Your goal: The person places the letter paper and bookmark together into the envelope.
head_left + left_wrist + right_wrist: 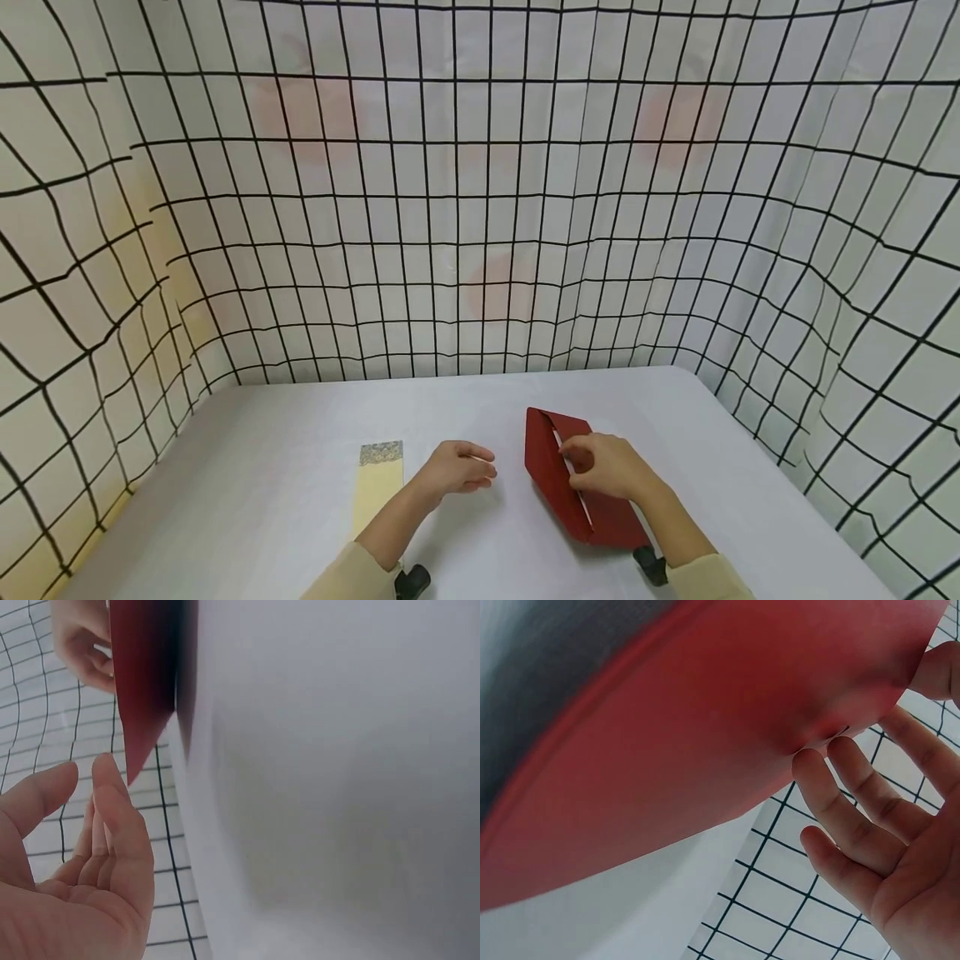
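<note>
A red paper envelope [618,521] stands partly raised at the right of the table, with a thin white edge showing along its opening. Over that opening, my right hand [611,467] pinches the envelope's edge with curled fingers. In the right wrist view the fingertips of this hand [885,825] press at the red paper [667,750], which dents there. My left hand [453,468] hovers left of the envelope, fingers loosely bent and holding nothing. From the left wrist, the envelope's pointed corner [139,742] appears just beyond the fingertips of my left hand [90,862].
A pale yellow strip with a speckled grey end [381,452] lies on the white table [262,467], partly behind my left forearm. White walls with a black grid [487,208] enclose the table at the back and both sides.
</note>
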A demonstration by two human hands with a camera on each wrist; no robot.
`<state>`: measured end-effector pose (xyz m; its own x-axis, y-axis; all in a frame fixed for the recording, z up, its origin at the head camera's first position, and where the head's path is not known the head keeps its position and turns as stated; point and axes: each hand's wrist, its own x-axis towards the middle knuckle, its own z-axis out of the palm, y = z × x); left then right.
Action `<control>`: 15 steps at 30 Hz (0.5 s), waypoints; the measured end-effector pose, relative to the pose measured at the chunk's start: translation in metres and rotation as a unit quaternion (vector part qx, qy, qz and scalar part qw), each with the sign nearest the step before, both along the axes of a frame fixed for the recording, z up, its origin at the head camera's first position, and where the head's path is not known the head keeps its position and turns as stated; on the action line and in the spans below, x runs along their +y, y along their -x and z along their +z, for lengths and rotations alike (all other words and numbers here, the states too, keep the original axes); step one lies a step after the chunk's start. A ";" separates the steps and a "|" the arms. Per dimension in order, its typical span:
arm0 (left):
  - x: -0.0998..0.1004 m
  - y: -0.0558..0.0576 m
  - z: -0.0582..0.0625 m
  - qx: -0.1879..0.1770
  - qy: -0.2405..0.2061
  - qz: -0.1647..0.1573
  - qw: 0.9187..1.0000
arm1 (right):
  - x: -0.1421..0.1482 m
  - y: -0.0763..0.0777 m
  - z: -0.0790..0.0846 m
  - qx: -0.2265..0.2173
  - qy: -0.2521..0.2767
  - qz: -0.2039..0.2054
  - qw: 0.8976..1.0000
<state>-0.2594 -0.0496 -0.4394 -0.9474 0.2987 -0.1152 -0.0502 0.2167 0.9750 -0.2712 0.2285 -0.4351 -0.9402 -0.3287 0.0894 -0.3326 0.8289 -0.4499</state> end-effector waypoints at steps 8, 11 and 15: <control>-0.036 -0.003 0.004 0.002 0.028 0.017 0.999 | -0.001 0.000 0.001 0.005 -0.001 0.016 1.000; -0.050 -0.005 0.004 0.001 0.035 0.027 0.999 | -0.002 0.000 0.001 0.002 -0.002 0.014 1.000; -0.071 -0.009 0.003 -0.001 0.045 0.052 0.998 | -0.002 0.001 0.000 0.001 -0.004 0.010 1.000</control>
